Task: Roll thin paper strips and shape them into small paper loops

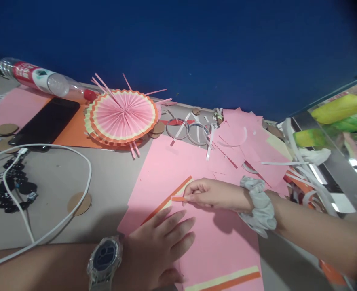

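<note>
A large pink paper sheet lies before me, with an orange and pale yellow strip along its upper left edge and another at its lower right. My left hand, a watch on its wrist, rests on the sheet with fingers stretched out and nothing held. Just above those fingers, my right hand pinches a short orange paper strip near the upper left border. A pale scrunchie circles my right wrist. The far end of the short strip is hidden by my right fingers.
A pleated paper rosette stands beyond the sheet, beside a black phone and a plastic bottle. Pink scraps and tape rings lie behind. At left are a white cable, beads and a cardboard disc.
</note>
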`<state>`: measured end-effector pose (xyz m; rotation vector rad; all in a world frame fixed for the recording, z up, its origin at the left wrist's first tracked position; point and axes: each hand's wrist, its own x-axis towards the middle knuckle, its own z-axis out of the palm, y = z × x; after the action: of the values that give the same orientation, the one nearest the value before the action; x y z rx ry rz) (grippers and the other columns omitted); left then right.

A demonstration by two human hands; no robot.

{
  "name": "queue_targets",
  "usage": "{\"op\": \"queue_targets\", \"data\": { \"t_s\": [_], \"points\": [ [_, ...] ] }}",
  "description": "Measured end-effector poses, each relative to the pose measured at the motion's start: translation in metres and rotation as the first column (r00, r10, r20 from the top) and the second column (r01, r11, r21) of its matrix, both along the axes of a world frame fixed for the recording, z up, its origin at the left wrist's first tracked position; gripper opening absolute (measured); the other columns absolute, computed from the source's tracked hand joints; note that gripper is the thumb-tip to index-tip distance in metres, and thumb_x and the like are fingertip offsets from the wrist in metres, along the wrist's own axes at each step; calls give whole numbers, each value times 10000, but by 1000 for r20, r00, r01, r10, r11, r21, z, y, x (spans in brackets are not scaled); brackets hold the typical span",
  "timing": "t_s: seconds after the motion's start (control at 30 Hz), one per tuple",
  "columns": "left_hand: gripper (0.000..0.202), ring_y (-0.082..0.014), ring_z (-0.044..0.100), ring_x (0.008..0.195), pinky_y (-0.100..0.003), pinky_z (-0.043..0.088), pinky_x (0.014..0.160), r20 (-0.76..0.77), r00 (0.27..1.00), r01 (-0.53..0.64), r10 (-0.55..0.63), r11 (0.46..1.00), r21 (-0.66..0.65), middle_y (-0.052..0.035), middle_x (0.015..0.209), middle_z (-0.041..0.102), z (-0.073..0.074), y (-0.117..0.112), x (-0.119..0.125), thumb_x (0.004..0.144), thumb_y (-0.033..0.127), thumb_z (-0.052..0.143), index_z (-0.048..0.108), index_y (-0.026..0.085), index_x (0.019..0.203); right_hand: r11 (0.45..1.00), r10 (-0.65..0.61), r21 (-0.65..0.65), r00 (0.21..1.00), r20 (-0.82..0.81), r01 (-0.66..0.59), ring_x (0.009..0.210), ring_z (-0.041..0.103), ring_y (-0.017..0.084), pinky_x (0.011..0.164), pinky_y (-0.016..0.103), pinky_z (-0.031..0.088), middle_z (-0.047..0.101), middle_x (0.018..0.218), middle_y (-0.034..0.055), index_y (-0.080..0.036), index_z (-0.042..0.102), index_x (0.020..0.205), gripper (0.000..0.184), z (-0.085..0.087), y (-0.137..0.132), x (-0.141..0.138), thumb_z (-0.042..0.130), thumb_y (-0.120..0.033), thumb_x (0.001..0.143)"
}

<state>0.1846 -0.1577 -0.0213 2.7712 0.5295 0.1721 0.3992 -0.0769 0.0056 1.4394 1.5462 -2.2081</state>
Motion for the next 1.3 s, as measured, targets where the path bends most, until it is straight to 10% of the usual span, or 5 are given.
{"op": "queue_targets", "data": {
  "t_s": [0.67, 1.3],
  "points": [
    [270, -285, 457, 1121, -446, 362, 968, 85, 991, -110, 101, 987, 115, -56, 1197, 529, 0, 1, 1, 897, 238, 436, 544, 140, 1125, 983, 107, 137, 990, 92, -119, 525, 357, 73, 532, 223, 306, 437, 602, -45, -161, 545, 768, 321, 4, 7, -6, 495, -477, 802],
    [232, -279, 486, 1095, -423, 384, 949, 160, 975, -167, 156, 984, 58, -49, 1028, 593, 3, 3, 3, 860, 295, 495, 588, 143, 1008, 988, 88, 121, 990, 109, -101, 502, 340, 64, 496, 213, 286, 429, 585, -47, -159, 548, 759, 317, 5, 7, -8, 514, -473, 793]
  ]
}}
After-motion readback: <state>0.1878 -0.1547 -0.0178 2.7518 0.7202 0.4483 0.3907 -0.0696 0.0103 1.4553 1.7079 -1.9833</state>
